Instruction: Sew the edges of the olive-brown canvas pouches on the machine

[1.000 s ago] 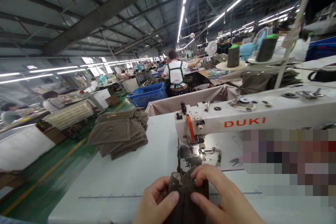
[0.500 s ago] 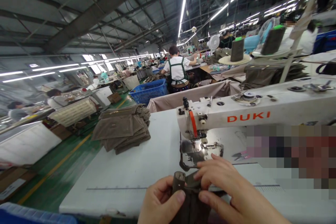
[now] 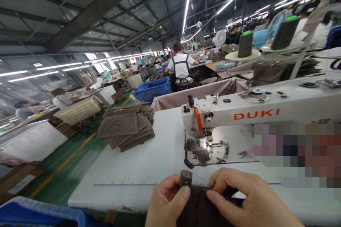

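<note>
A dark olive-brown fabric piece is held at the front edge of the sewing table. My left hand is closed on it, with the thumb pressed against a short folded fabric tab that stands up from its top edge. A thin loose thread runs from beside the tab to the fingertips of my right hand. That hand is closed in a pinch at the fabric's upper edge. Behind both hands stands the white sewing machine, its needle area over a worn metal plate.
A stack of brown fabric pieces lies on the table's left side. Thread snips rest right of the needle plate. Blue crates stand lower left and beyond the table. Thread cones are at upper right. A co-worker sits ahead.
My right hand has drawn away to the right from the tab, and a thread now stretches between them. My left hand keeps its hold on the fabric. The camera view has shifted slightly.
</note>
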{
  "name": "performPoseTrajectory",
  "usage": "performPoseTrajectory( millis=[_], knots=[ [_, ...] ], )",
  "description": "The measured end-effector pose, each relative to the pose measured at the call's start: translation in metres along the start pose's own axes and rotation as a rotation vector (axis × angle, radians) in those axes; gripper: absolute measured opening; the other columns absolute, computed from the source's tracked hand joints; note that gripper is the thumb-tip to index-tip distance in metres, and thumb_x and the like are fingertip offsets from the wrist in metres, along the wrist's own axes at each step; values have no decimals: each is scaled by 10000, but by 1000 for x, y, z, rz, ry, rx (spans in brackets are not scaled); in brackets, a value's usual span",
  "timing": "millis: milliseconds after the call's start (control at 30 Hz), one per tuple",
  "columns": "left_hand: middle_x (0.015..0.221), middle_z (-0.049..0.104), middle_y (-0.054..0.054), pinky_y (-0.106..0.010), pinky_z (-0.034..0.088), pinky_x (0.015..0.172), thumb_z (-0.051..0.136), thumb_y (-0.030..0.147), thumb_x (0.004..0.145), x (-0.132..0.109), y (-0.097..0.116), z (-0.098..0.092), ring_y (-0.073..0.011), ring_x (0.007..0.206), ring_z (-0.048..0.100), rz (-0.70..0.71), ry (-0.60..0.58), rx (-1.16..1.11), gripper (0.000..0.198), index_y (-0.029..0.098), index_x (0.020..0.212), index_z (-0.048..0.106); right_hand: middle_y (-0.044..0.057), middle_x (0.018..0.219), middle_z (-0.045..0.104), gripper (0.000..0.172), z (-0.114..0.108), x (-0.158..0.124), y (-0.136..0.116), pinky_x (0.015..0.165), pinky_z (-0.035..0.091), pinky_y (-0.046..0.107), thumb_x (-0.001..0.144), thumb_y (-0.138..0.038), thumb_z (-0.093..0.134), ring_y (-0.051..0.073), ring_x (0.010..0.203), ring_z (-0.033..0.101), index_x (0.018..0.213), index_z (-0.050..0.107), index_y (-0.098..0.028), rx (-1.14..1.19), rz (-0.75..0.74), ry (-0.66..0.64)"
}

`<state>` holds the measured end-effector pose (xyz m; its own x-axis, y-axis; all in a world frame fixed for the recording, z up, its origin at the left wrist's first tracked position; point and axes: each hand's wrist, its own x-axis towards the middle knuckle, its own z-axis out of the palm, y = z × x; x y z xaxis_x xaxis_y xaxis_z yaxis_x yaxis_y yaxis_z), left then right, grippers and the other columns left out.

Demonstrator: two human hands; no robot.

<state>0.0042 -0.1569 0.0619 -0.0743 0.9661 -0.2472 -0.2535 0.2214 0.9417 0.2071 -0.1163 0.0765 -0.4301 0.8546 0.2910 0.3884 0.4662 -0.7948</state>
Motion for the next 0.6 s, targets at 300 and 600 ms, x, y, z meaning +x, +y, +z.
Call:
performPoseTrajectory(
  millis=[300, 600],
  knots=[
    [800, 653, -6, -222, 425, 647, 585, 293, 860, 24, 68, -17, -162, 742, 570, 8, -440, 799, 148, 163, 876, 653, -14, 1055, 698, 389, 29, 5, 5, 796, 500, 176, 857, -72, 507, 116, 917, 664, 1181, 601, -266, 173, -344, -400],
    [978, 633, -93, -401, 387, 924, 613, 148, 814, 157, 18, -8, -279, 1033, 535, 456, -90, 1389, 132, 162, 914, 697, 124, 1076, 619, 150, 66, 66, 63, 858, 482, 430, 928, -133, 531, 283, 1040, 559, 1002, 660, -145, -636, -375, -208]
  ],
)
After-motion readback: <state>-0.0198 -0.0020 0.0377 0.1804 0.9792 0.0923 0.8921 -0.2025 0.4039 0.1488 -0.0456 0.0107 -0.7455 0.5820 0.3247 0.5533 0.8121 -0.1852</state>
